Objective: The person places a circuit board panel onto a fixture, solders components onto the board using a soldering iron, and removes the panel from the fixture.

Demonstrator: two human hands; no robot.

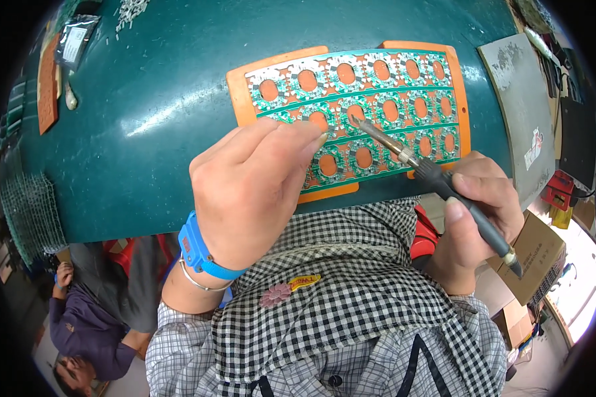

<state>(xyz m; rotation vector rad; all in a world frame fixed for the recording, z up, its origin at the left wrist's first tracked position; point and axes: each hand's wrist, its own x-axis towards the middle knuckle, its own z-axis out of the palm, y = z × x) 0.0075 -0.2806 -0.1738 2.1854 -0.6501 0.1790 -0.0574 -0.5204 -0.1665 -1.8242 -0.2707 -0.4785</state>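
Observation:
A panel of green circuit boards point(369, 133) with round cut-outs in rows lies in an orange fixture point(238, 86) on the table. My right hand point(487, 205) grips a soldering iron point(432, 177) by its dark handle. The iron slants up and left, and its tip is over a board in the middle row. My left hand point(248, 175) is closed in a pinch over the left part of the panel, close to the iron's tip. Whatever lies between its fingertips is too small or hidden to make out. That hand covers some of the left-hand boards.
The green table mat point(146, 159) spreads beneath the fixture. Small pale parts point(131, 12) and a dark packet point(77, 41) lie at the far left. A grey board point(520, 112) is along the right edge. A cardboard box point(530, 258) stands lower right. Another person point(89, 324) is at lower left.

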